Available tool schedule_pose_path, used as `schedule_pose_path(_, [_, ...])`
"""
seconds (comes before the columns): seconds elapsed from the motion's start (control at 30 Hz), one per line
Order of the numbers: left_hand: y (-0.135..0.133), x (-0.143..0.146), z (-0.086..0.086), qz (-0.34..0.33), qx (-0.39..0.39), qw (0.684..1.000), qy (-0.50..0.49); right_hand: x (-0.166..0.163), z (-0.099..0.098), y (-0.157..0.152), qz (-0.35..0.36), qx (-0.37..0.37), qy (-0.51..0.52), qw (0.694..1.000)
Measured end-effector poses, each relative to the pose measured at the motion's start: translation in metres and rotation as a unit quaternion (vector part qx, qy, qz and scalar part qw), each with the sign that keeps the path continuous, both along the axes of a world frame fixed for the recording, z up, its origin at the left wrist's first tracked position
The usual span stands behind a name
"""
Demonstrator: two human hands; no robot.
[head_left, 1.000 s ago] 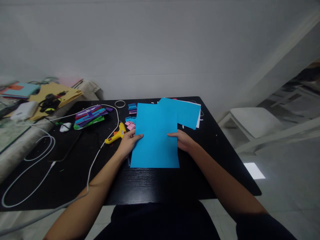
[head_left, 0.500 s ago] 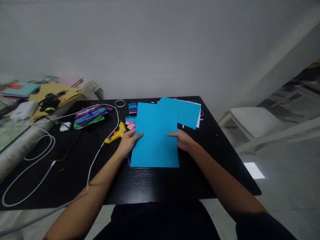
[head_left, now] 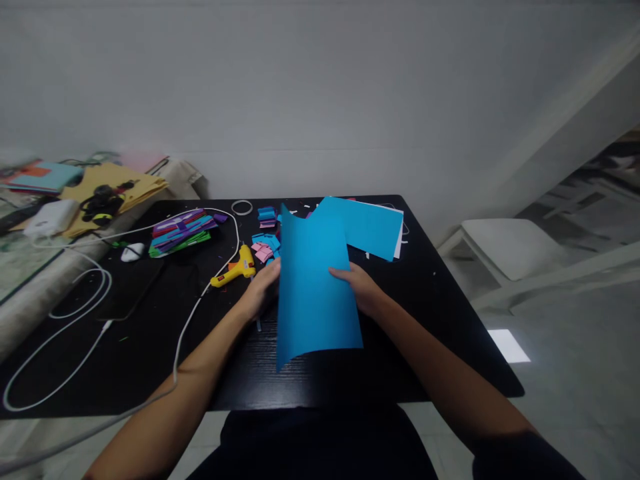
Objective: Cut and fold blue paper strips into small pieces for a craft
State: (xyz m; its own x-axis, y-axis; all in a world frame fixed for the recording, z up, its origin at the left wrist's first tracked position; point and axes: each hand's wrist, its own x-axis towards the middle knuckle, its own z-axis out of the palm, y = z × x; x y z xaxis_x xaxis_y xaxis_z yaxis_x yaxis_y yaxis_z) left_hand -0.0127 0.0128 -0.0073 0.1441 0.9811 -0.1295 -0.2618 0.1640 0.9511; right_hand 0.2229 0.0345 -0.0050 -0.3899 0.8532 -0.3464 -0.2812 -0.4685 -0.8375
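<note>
A blue sheet of paper is held up over the black table, its left side curled upward. My right hand grips the sheet's right edge, thumb on the front and fingers behind. At the opposite edge my left hand holds the paper from the side; some of its fingertips are hidden by the curl. Just left of that hand lies a yellow glue gun. Pink paper pieces and small blue folded pieces rest beyond it.
Another blue sheet lies over white paper at the back. Coloured paper strips are piled at the left, near a white earbud case and a dark phone. A white cable crosses the left forearm. A white chair stands right.
The sheet has gone from flat to curved, its left edge lifting and moving inward. My left thumb no longer shows on its front, and my hands are slightly closer together.
</note>
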Motion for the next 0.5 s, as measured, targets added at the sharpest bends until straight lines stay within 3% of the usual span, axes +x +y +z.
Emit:
schedule_pose_path(0.1, [-0.009, 0.005, 0.000, -0.034, 0.054, 0.996, 0.067, -0.009, 0.006, -0.013, 0.030, 0.033, 0.029, 0.999])
schedule_pose_path(0.23, [-0.020, 0.016, 0.001, -0.017, 0.076, 0.993, 0.090, -0.016, 0.012, -0.028, 0.091, 0.135, 0.038, 0.986])
schedule_pose_path(0.37, [-0.025, 0.027, 0.000, 0.021, 0.053, 0.995, 0.088, -0.021, 0.015, -0.040, 0.084, 0.247, -0.044, 0.964])
schedule_pose_path(0.5, [-0.025, 0.031, 0.001, 0.059, 0.042, 0.993, 0.089, -0.025, 0.009, -0.041, 0.048, 0.305, -0.112, 0.945])
